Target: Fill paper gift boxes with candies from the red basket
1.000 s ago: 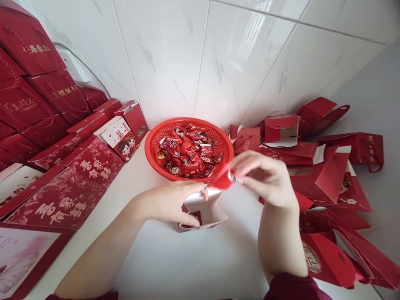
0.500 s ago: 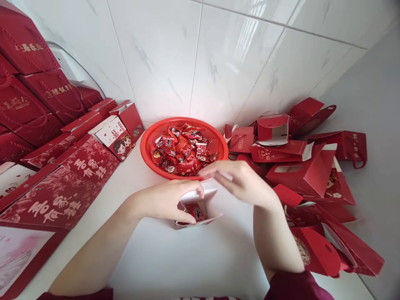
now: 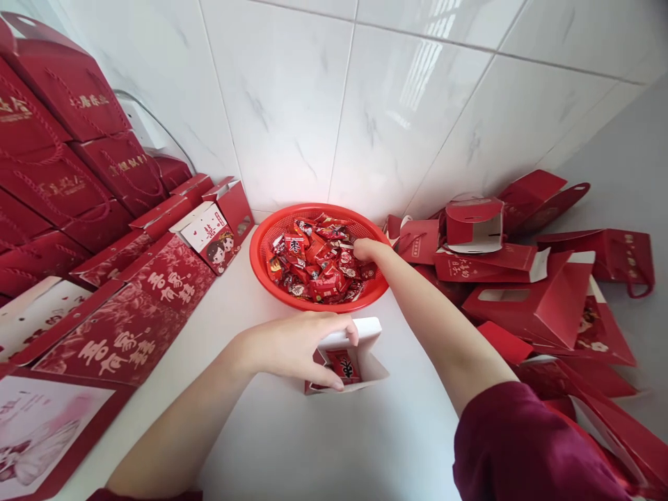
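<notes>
The left hand (image 3: pixel 295 348) is holding a small open-topped box (image 3: pixel 373 365) on the white tabletop (image 3: pixel 334 445); its fingers are curling partway, with the thumb pressing near the front edge and the index finger hooking by the back flap, so the grip is spanning the box's left side. The box is showing a pale interior, and in it at least one red packet (image 3: pixel 343 365) with a dark character is lying toward the left, partly covered by the thumb. Just behind the box, a round red basket (image 3: pixel 313 305) with mesh sides is sitting near the tiled wall (image 3: pixel 282 104), holding a loose heap of wrapped candies (image 3: pixel 318 261), mostly red. The right hand (image 3: pixel 368 250) is resting inside the basket's right side, its fingertips hiding among the candies; how far they are opening, and whether they are gripping anything, cannot be told. On the left, red boxes with rope handles (image 3: pixel 86 177) are standing in a stack, and a white-topped box (image 3: pixel 209 233) is leaning among flatter red ones. On the right, red cartons (image 3: pixel 522 299) are lying in a jumble, one open carton (image 3: pixel 474 226) showing its white inside.
</notes>
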Demonstrator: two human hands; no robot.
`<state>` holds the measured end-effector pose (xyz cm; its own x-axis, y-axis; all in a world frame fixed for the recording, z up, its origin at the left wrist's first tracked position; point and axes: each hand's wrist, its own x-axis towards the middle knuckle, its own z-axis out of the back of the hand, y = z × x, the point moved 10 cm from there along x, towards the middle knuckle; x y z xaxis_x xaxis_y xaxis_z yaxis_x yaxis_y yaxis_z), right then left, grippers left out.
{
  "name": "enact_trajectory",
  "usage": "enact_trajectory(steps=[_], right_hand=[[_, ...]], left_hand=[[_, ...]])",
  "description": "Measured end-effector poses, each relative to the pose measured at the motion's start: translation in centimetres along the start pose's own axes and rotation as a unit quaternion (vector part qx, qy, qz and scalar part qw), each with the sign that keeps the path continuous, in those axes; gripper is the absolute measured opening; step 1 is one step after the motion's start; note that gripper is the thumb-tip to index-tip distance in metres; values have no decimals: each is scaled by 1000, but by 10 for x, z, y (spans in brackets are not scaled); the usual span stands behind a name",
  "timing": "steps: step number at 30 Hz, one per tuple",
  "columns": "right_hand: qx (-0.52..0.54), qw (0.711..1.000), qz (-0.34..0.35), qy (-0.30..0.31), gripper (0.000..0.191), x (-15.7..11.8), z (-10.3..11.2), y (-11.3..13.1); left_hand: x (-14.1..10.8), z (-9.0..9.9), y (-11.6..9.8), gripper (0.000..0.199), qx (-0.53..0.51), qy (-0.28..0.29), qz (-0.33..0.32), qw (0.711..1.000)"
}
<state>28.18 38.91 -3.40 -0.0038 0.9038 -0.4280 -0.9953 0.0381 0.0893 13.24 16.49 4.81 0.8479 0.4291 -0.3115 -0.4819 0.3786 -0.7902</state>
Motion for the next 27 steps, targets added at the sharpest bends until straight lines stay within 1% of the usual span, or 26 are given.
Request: enact_trajectory(steps=[5,10,13,16,18,20,23,27], right_hand=[[45,998,15,44,33,17,-15,0],[133,983,65,106,32,17,-31,9],[207,963,109,132,29,10,-30,17],[259,945,143,140,36,2,-24,23],[276,938,160,131,38,-1,-18,26],[283,938,170,104,34,-1,-11,26],[269,948,166,37,29,5,-1,22],[209,967,138,-43,25,11,5,13]], left_hand=[[2,-4,5,48,-20,19,4,1000],[0,0,8,46,-11,13,23,1000],[0,0,7,46,-17,15,27,999],[1,0,5,45,-15,15,22,1000],[2,0,5,45,-8,13,18,1000],[2,0,5,46,-1,12,17,1000],[3,1,4,45,9,8,14,1000],[2,2,2,44,18,7,3,1000]])
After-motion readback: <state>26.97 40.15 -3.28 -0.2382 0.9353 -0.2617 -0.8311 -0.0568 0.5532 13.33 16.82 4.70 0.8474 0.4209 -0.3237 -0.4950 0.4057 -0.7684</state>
